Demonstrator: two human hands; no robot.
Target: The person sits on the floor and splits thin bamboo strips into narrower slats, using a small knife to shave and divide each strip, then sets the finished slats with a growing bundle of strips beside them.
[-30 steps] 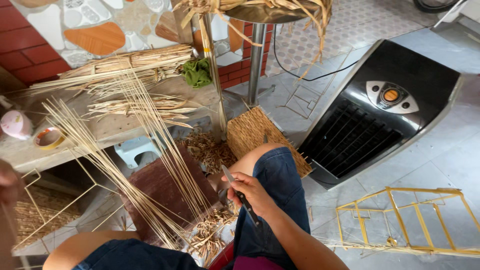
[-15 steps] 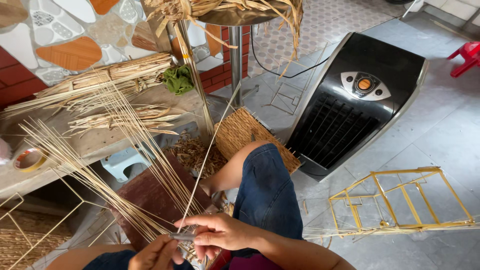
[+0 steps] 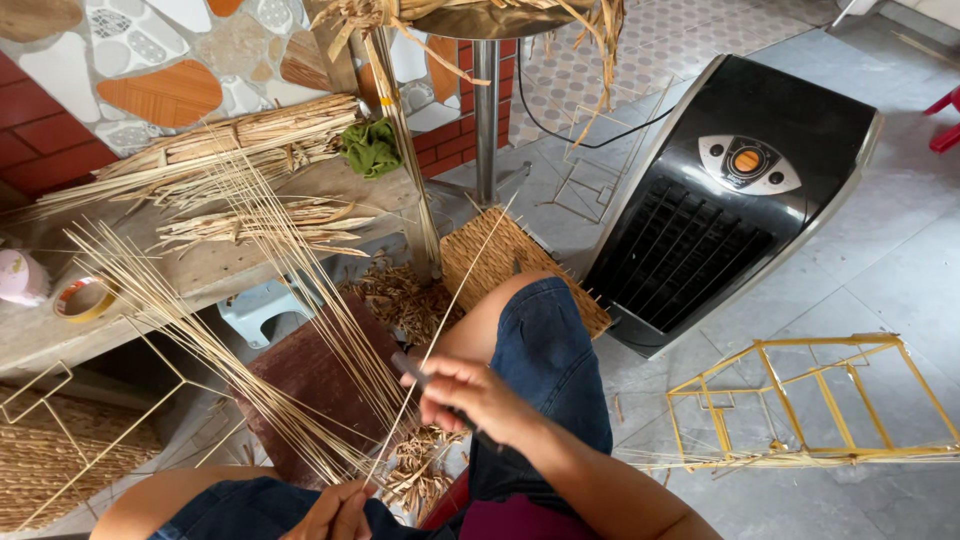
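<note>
My right hand grips a dark-handled knife above my knee in blue denim. The blade end rests against a thin pale strip that slants up toward a woven mat. My left hand, at the bottom edge, pinches the lower end of that strip. A fan of long thin straw-coloured strips spreads up and left from my lap. Shavings lie heaped below my hands.
A black fan heater lies on the tiled floor at the right. A yellow wire frame stands at the lower right. A wooden bench holds reed bundles, a green cloth and a tape roll. A metal pole rises behind.
My right hand has lifted up the strip with the knife, away from my left hand, which has dropped to the bottom edge. The view has shifted slightly.
</note>
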